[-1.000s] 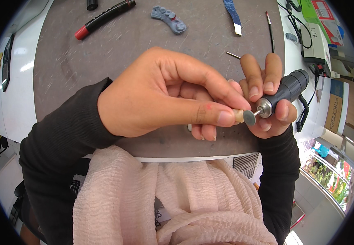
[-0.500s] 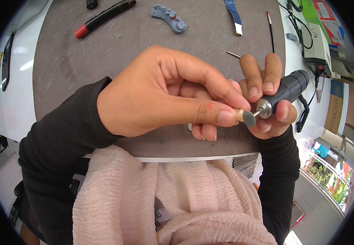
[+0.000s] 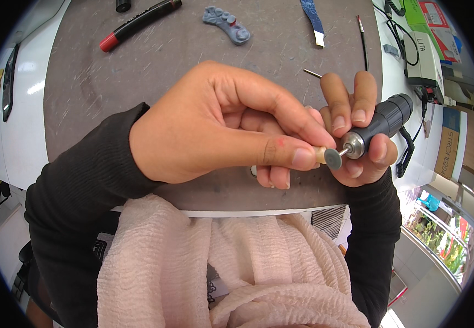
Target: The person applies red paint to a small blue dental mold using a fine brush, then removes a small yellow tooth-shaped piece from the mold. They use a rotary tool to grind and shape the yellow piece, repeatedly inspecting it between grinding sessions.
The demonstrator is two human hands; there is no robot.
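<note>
Between the thumb and forefinger of my left hand (image 3: 237, 131) is a small cream-coloured dental crown (image 3: 320, 154), mostly covered by the fingertips. My right hand (image 3: 360, 123) grips a black rotary handpiece (image 3: 382, 124) with a metal collar, its thumb below and fingers above. A thin shank sticks out of the collar and carries a grey abrasive disc (image 3: 333, 159). The disc is right beside the crown; whether they touch I cannot tell. The two hands meet over the grey-brown work mat (image 3: 138, 76).
A grey dental model (image 3: 227, 24) lies on the mat beyond my hands. A black-and-red marker (image 3: 138, 24) is at the far left. To the far right are a blue strip (image 3: 312, 22), a thin brush (image 3: 363, 44), a metal rod (image 3: 312, 72) and a white control box (image 3: 423, 60) with a coiled cord.
</note>
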